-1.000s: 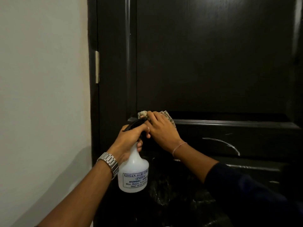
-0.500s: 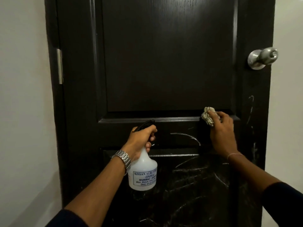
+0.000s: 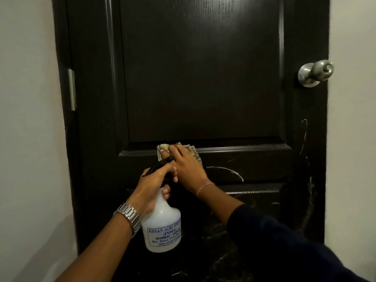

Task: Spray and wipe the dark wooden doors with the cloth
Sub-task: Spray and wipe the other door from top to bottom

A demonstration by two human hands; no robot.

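Observation:
A dark wooden door [image 3: 203,78] fills the view, with a raised upper panel and a moulded ledge below it. My right hand [image 3: 188,164] presses a pale patterned cloth [image 3: 162,148] against that ledge, left of the door's middle, fingers curled over the fabric. My left hand [image 3: 154,184] grips the neck and black trigger head of a white spray bottle [image 3: 162,226], which hangs upright just below and in front of the right hand. White streaks mark the door's lower half and right stile.
A metal door knob [image 3: 316,72] sticks out at the right edge. A metal hinge [image 3: 71,89] sits on the left edge. Pale walls [image 3: 28,119] flank the door on both sides.
My right hand slid the cloth along the ledge from the left to the right end, then back left beside the bottle. The left hand and bottle stayed roughly put.

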